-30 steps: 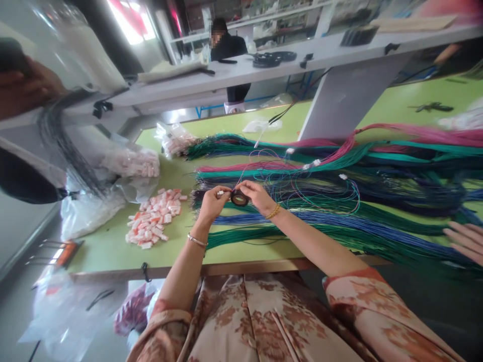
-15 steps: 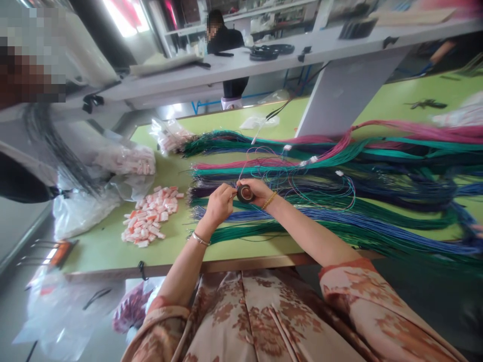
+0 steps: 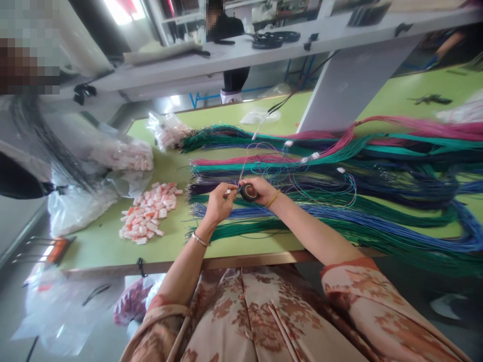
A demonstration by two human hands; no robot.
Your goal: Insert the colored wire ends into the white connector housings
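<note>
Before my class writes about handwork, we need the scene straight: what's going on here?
A person's right hand holds a roll of black tape, while the left hand pinches a small white connector beside it. Thin wires run to the fingers. Bundles of green, blue and pink wires stretch across the green table. A loose pile of white and orange connector housings lies to the left, near plastic bags of similar pieces.
</note>
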